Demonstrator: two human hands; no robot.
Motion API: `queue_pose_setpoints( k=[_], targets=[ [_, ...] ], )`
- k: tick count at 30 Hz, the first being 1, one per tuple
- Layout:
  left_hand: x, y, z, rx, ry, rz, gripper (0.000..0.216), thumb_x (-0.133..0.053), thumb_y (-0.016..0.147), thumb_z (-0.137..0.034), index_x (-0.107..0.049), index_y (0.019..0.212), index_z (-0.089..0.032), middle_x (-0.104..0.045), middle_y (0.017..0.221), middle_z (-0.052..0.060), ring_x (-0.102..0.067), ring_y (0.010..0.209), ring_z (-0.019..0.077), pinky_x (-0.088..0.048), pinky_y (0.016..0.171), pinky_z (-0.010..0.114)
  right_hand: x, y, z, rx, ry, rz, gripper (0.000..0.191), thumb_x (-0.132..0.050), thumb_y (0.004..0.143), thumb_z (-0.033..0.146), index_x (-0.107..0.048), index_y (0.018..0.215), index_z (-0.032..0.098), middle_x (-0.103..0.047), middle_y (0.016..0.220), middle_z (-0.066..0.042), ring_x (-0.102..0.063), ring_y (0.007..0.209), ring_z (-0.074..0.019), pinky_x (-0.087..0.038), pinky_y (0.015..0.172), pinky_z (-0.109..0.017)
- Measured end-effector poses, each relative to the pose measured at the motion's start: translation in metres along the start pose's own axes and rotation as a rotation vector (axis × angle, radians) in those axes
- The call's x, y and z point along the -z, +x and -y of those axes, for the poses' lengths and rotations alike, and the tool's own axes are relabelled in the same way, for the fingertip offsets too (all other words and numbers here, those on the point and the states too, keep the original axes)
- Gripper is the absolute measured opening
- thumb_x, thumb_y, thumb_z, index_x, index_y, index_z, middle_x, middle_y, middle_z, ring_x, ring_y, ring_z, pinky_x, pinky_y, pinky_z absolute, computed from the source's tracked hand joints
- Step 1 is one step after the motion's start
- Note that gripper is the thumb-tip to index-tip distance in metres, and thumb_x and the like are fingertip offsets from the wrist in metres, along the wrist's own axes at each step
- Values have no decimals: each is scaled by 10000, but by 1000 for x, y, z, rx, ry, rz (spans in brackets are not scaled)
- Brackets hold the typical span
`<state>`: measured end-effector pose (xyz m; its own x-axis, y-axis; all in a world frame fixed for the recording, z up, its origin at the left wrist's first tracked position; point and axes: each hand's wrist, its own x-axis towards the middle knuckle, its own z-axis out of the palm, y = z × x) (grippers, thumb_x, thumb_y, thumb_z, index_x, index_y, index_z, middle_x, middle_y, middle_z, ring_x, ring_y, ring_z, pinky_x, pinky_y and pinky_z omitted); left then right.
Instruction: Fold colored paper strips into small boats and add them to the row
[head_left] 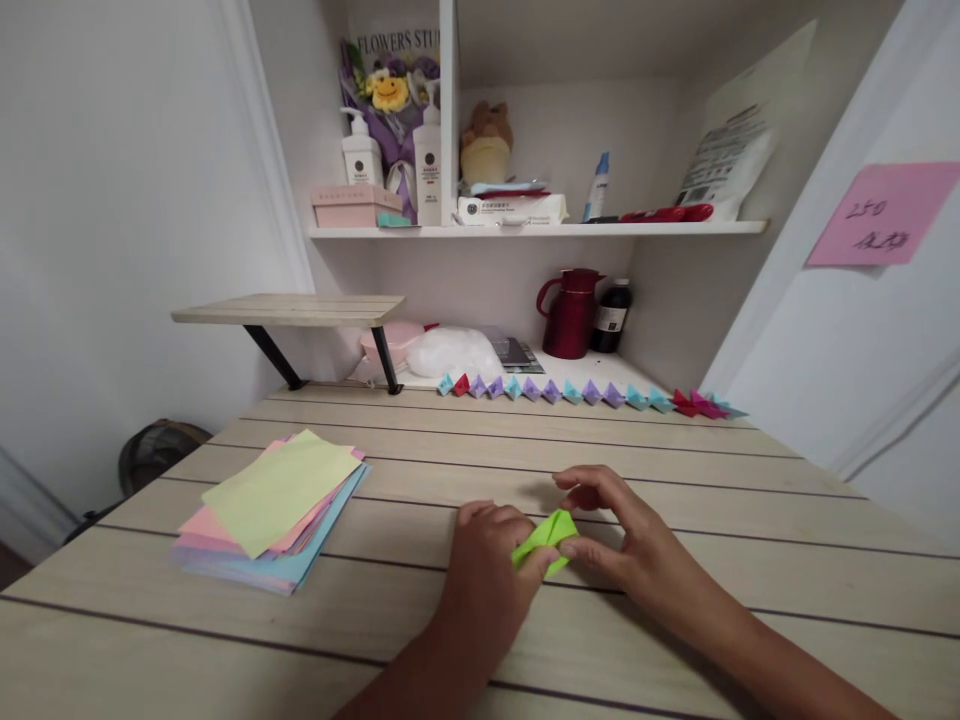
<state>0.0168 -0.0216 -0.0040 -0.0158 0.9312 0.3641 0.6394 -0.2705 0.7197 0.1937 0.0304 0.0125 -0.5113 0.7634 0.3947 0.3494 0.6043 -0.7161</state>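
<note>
A slip is judged the likeliest fault here: the green folded paper point(546, 538) is pinched only at its edges, so uneven pressure from either side could skew a crease or let a flap spring open; too hard a squeeze could crush the small shape or tear it along a fold; a slack pinch could let it drop onto the table point(675, 450) just beneath the hands. The stack of coloured sheets point(277, 510), lying well apart to the outer side of the left hand point(487, 555), is judged safe unless a forearm is swept sideways; the row of small folded pieces point(570, 392), set far beyond the fingertips of both hands, could be scattered only by a long forward reach.

The left hand is curled nearly closed, its back turned upward; the end of the paper nearest it is gripped between thumb and fingers, though the pads are hidden behind the knuckles. The right hand point(626, 535) is half open; its thumb and forefinger are closed on the other end of the same paper, while the remaining fingers are arched loosely above it. The paper is thus held between the two hands, which are nearly touching; whether it rests on the wood cannot be told.
</note>
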Motion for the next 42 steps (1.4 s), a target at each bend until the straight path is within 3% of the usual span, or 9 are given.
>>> queue_pose_setpoints(
  k=[2, 7, 9, 14, 19, 23, 29, 37, 42],
  targets=[
    [3, -1, -2, -120, 113, -12, 122, -666, 765, -183, -626, 653, -210, -686, 755, -22, -616, 786, 160, -329, 999, 398, 2, -2, 4, 20, -58, 38, 380, -618, 842, 293, -495, 1202, 295, -587, 1087, -55, -569, 988, -232, -463, 888, -405],
    [15, -3, -13, -176, 163, -116, 113, -664, 795, -196, -621, 695, -228, -684, 758, -61, -632, 782, 126, -283, 1034, 400, 5, -4, 12, 84, -246, 65, 128, -562, 891, 282, -565, 775, 227, -602, 763, -25, -567, 792, -223, -448, 749, -387],
    [19, -4, -16, -216, 172, -143, 104, -669, 798, -205, -621, 709, -228, -683, 759, -71, -633, 771, 115, -273, 1037, 394, 3, -5, 12, 93, -220, 30, 66, -601, 870, 275, -570, 914, 237, -616, 914, -46, -571, 901, -233, -456, 800, -385],
    [22, -9, -20, -317, 253, -113, 86, -635, 841, -224, -629, 757, -242, -688, 776, -76, -622, 772, 108, -239, 1060, 396, 0, -6, 9, 165, -197, -10, 595, -690, 814, 298, -402, 1334, 321, -484, 1320, -83, -489, 1175, -255, -420, 962, -405],
    [22, -11, -21, -358, 299, -80, 97, -602, 865, -241, -623, 771, -239, -688, 793, -62, -616, 784, 119, -222, 1079, 415, 4, -8, 13, 296, -255, 61, 158, -539, 884, 180, -659, 932, 270, -675, 841, -30, -607, 840, -215, -432, 822, -391],
    [20, -10, -21, -240, 161, -155, 65, -655, 795, -205, -608, 825, -240, -672, 787, -46, -614, 773, 143, -296, 1049, 438, 3, -7, 18, 15, -20, 29, 159, -570, 878, 308, -688, 816, 222, -687, 776, -39, -619, 777, -218, -466, 740, -357],
    [16, -5, -22, 131, -339, -106, 568, -757, 623, -127, -543, 1134, -253, -660, 830, -29, -620, 743, 158, -476, 846, 359, 0, 1, 17, -346, 479, -16, 379, -698, 749, 480, -731, 960, 168, -747, 893, -81, -662, 911, -288, -500, 855, -416],
    [13, -2, -14, 224, -574, -14, 573, -811, 602, -226, -576, 1124, -208, -661, 1087, 67, -591, 996, 210, -455, 880, 320, -4, 0, 11, -355, 664, 40, 363, -742, 719, 417, -734, 982, 167, -749, 931, -73, -666, 875, -260, -490, 857, -389],
    [12, 3, -3, 222, -530, -2, 126, -693, 725, -270, -628, 763, -168, -658, 805, 34, -597, 812, 185, -462, 763, 296, -11, -1, 9, -302, 637, 192, 270, -698, 766, 352, -718, 961, 167, -729, 897, -43, -642, 866, -228, -474, 840, -348]
  ],
)
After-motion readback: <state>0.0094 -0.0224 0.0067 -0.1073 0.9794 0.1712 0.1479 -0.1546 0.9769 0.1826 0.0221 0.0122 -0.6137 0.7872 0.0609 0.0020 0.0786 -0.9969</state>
